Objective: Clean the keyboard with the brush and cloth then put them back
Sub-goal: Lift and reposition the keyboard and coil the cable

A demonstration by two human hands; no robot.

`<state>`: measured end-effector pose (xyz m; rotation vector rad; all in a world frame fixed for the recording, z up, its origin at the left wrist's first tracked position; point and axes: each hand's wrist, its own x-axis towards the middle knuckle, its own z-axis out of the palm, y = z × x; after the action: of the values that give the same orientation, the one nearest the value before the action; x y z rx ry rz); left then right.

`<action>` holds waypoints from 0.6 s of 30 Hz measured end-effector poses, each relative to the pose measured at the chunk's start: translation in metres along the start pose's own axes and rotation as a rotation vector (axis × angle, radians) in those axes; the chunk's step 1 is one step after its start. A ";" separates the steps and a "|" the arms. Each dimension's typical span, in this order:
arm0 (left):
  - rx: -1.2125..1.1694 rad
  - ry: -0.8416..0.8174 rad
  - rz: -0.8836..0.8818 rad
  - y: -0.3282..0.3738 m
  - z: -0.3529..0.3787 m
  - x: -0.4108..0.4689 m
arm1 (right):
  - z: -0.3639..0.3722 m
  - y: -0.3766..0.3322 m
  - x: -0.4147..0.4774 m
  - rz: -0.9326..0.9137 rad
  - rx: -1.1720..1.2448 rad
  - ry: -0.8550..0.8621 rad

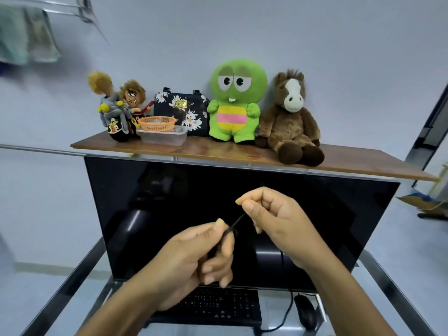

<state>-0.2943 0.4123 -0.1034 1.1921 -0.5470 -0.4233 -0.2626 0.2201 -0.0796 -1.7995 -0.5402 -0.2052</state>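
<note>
Both hands are raised in front of the dark monitor (169, 202). My left hand (194, 260) is closed around a thin black item, probably the brush (234, 225), most of it hidden in the fist. My right hand (274, 219) pinches the brush's thin upper end between thumb and forefinger. The black keyboard (230, 306) lies on the glass desk below the hands, partly covered by my left wrist. No cloth can be made out near the hands.
A black mouse (306, 314) with its cable sits right of the keyboard. Above the monitor a wooden shelf (351, 163) carries an orange basket (157, 123) on a clear plastic box (164, 139), a floral bag (181, 110) and plush toys. Towels (26, 37) hang at the upper left.
</note>
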 end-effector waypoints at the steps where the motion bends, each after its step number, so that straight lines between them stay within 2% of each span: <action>1: -0.141 -0.029 0.007 0.006 0.006 -0.001 | 0.004 0.004 -0.002 0.010 0.066 -0.014; 3: -0.380 -0.035 0.088 0.016 0.013 0.004 | 0.017 0.015 -0.006 0.055 0.209 0.008; 4: -0.489 0.013 0.149 0.021 0.014 0.010 | 0.024 0.021 -0.009 0.086 0.234 0.031; 7: -0.669 0.291 0.359 0.036 0.004 0.037 | 0.044 0.040 -0.019 0.211 0.115 0.000; 9: -0.441 0.428 0.471 0.042 -0.008 0.053 | 0.049 0.044 -0.026 0.253 -0.040 -0.129; 10: -0.167 0.498 0.494 0.040 -0.017 0.059 | 0.049 0.043 -0.028 0.238 -0.134 -0.189; 11: 0.205 0.563 0.490 0.034 -0.026 0.063 | 0.049 0.040 -0.029 0.201 -0.220 -0.223; 13: 0.865 0.529 0.429 0.016 -0.039 0.066 | 0.047 0.032 -0.027 0.091 -0.345 -0.191; 14: 1.016 0.458 0.367 0.006 -0.042 0.066 | 0.045 0.026 -0.023 0.022 -0.395 -0.158; 16: 0.944 0.332 0.187 -0.011 -0.042 0.060 | 0.037 0.018 -0.013 -0.110 -0.501 -0.117; 18: 0.642 0.222 0.046 -0.021 -0.037 0.050 | 0.021 0.015 0.000 -0.157 -0.508 -0.114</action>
<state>-0.2327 0.4050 -0.1245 1.8114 -0.5308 -0.0635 -0.2590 0.2367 -0.0985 -2.2717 -0.7612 -0.3756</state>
